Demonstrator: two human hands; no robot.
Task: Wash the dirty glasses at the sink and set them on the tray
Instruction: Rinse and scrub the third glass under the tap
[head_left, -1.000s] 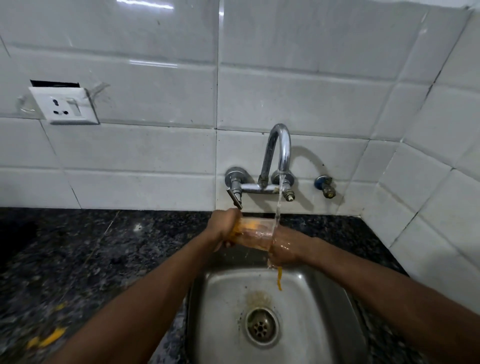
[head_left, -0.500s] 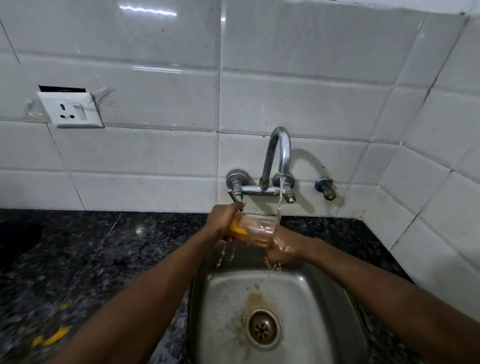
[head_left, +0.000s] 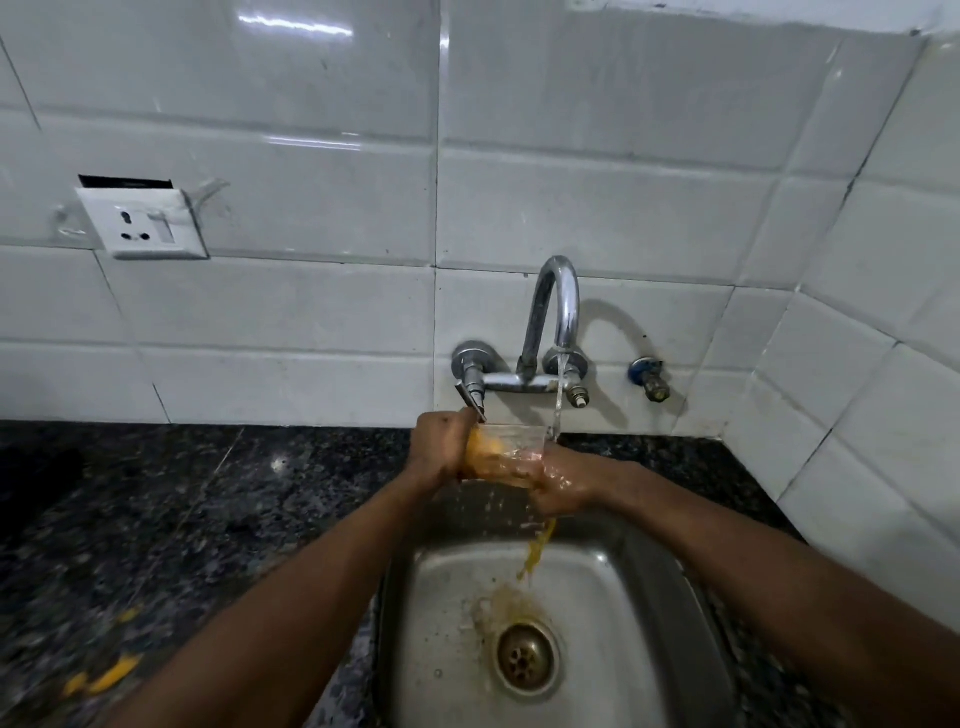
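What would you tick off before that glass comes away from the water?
1. Water from the tap: ok, running onto the glass rim.
2. Grip: ok, left hand and right hand hold its ends.
3. Inside clean: not ok, orange residue shows.
4. Runoff clear: not ok, an orange stream falls into the sink.
5. The drain: ok, no pooling.
6. The tray: cannot tell, not in view.

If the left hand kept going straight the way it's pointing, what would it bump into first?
Most likely the tap's left handle, just beyond the left hand, whose grip is round the glass. The tiled wall is behind that. Depth is unclear, so it might slip under the handle.
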